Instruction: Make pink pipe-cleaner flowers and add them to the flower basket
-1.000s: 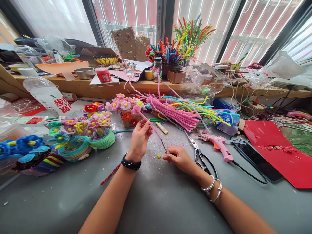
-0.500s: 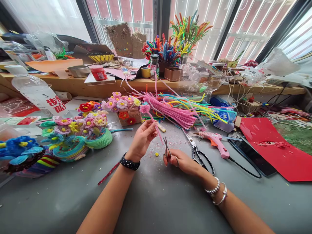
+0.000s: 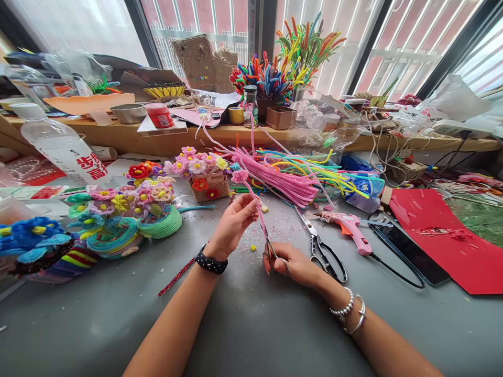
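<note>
My left hand pinches the stem of a pink pipe-cleaner flower, with the bloom tilted up and away from me. My right hand is closed on a pair of small scissors, whose blades meet the lower end of the pink stem. Both hands hover just over the grey table. A bundle of pink and coloured pipe cleaners lies just beyond my hands.
Large scissors and a pink glue gun lie right of my right hand, then a phone and red paper. Finished flower baskets and a plastic bottle stand at the left. A cluttered wooden shelf runs along the window.
The small scissors were raised with blades apart, then came down onto the stem's lower end. My left hand shifted slightly right, tilting the flower more upright.
</note>
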{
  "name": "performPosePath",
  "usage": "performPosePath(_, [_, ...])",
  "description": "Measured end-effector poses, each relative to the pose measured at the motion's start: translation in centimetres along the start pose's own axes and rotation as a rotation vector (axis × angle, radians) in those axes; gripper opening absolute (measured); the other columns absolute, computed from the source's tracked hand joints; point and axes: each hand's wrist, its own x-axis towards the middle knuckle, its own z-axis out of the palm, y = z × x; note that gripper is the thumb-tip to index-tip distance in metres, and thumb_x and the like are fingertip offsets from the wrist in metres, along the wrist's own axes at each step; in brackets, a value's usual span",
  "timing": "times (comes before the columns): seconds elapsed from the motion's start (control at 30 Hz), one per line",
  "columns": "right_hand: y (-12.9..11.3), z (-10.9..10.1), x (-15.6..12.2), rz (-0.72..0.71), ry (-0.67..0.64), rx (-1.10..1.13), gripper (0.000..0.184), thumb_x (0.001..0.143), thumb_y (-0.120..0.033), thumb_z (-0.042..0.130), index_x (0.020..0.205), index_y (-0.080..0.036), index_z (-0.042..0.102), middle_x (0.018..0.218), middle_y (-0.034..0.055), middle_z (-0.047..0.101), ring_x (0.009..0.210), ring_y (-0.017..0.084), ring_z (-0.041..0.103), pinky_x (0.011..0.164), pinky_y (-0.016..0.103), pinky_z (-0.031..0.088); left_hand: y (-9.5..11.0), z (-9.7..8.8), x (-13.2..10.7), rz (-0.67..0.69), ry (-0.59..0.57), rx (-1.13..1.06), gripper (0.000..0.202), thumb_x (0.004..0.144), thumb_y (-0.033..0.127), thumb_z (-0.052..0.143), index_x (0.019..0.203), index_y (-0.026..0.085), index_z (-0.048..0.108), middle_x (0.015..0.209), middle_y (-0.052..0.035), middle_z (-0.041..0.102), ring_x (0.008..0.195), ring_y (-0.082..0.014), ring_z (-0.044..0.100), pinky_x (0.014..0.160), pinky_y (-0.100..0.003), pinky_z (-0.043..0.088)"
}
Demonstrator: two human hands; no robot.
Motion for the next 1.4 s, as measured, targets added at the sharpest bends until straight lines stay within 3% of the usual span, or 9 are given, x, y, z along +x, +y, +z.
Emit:
performPosePath(0.27, [0.43, 0.07, -0.24, 0.019, 0.103, -0.062, 0.058, 0.074, -0.067, 0.03, 0.055, -0.015, 0.05, 0.057, -0.0004, 0.045, 0.057, 0.011, 0.042, 0.057, 0.024, 0.032, 0.25, -0.25, 0.11, 0.014, 0.062, -0.056, 0.018, 0.061, 0.019, 0.068, 0.076, 0.015, 0.059, 0.07, 0.0031, 0.054, 0.054, -0.0018, 0.046, 0.052, -0.014, 0.04])
performPosePath(0.5, [0.48, 0.19, -0.3, 0.079, 0.226, -0.134, 0.055, 0.073, -0.065, 0.036, 0.048, -0.017, 0.044, 0.05, -0.0013, 0.043, 0.052, 0.01, 0.039, 0.054, 0.024, 0.031, 0.72, -0.37, 0.18, 0.02, 0.061, -0.103, 0.016, 0.063, 0.017, 0.067, 0.076, 0.015, 0.058, 0.07, 0.0029, 0.057, 0.053, -0.0024, 0.048, 0.051, -0.014, 0.039])
performPosePath(1.03, [0.58, 0.46, 0.0, 0.073, 0.271, -0.171, 0.052, 0.071, -0.063, 0.042, 0.046, -0.017, 0.041, 0.049, -0.001, 0.044, 0.049, 0.009, 0.039, 0.052, 0.023, 0.031, 0.67, -0.37, 0.09, 0.059, 0.066, -0.052, 0.017, 0.061, 0.019, 0.069, 0.074, 0.014, 0.059, 0.064, 0.0041, 0.055, 0.052, -0.0016, 0.046, 0.05, -0.013, 0.038])
performPosePath(1.23, [0.2, 0.44, -0.22, 0.055, 0.123, -0.083, 0.062, 0.064, -0.076, 0.029, 0.054, -0.017, 0.043, 0.053, -0.0012, 0.042, 0.052, 0.01, 0.037, 0.05, 0.023, 0.028, 0.56, -0.36, -0.01, 0.033, 0.046, 0.011, 0.016, 0.062, 0.02, 0.069, 0.074, 0.015, 0.06, 0.067, 0.0038, 0.057, 0.054, -0.0015, 0.047, 0.053, -0.013, 0.038])
performPosePath(1.4, [-0.05, 0.39, -0.25, 0.038, 0.043, -0.08, 0.065, 0.064, -0.078, 0.024, 0.058, -0.016, 0.045, 0.056, -0.0016, 0.041, 0.053, 0.01, 0.036, 0.051, 0.023, 0.028, 0.39, -0.21, -0.11, 0.002, 0.002, 0.059, 0.016, 0.063, 0.022, 0.068, 0.074, 0.015, 0.06, 0.068, 0.0029, 0.058, 0.058, -0.003, 0.05, 0.056, -0.014, 0.038])
